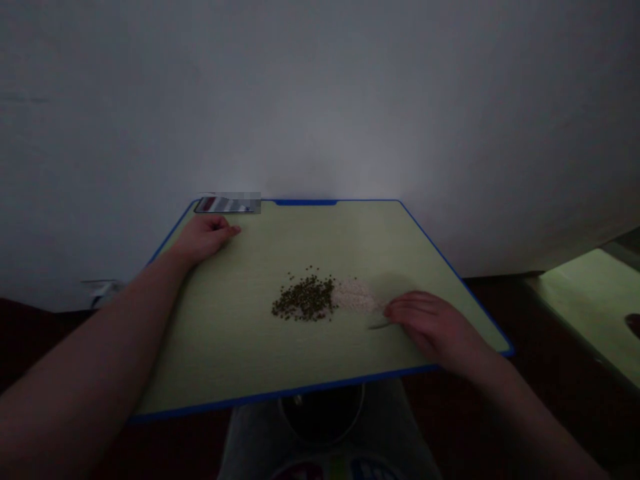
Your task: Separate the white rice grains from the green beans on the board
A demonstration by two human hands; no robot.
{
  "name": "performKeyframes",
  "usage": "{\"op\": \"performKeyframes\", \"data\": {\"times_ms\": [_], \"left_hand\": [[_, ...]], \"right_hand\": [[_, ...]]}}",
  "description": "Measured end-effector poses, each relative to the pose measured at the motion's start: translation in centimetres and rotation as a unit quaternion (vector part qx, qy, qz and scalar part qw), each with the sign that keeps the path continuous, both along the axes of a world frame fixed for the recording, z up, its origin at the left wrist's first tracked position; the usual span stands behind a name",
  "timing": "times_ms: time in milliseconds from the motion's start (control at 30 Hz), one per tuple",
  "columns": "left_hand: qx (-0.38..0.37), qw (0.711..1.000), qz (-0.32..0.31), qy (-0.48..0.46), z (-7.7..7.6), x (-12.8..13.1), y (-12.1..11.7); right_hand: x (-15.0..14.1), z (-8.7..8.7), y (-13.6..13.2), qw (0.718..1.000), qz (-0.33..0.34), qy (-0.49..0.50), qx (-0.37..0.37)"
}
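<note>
1. The pick [380, 326] is a single thin, dark sliver lying almost flat to the cutting board. Its long axis runs nearly side to side, with the tip pointing left and slightly toward the person. Its other end disappears under the right-hand fingers [400, 308].
2. The right hand [435, 327] lies at the near right of the board, fingers curled and close together. Whether they grip the pick or only cover it, I cannot tell.
3. The left hand [205, 239] rests at the far left of the board, loosely curled and holding nothing.
4. Counted: two hands, one pick, one cutting board [225, 340] with a blue rim, one heap of small dark green seeds [304, 299], and one heap of pale grains [356, 296].
5. The two heaps touch near the board's middle, with the pale one just left of the right hand.
6. A blurred object [227, 204] sits at the board's far edge, in front of a white wall [320, 100].
</note>
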State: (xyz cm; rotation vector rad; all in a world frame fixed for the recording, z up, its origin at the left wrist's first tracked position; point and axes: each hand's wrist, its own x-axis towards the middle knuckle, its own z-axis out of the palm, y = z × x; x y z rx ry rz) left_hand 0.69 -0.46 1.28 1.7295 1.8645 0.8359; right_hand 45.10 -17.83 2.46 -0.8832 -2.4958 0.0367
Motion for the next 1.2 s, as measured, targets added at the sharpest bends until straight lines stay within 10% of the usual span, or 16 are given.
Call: {"op": "performKeyframes", "data": {"times_ms": [500,1200], "left_hand": [[0.008,1.0,0.0,-0.013,-1.1,-0.9,0.9],[0.004,1.0,0.0,-0.022,-1.1,-0.9,1.0]], "right_hand": [[-6.3,-1.9,-3.2,0.992,-0.097,0.018,0.075],[-7.6,-2.5,-2.3,0.994,-0.068,0.046,0.066]]}}
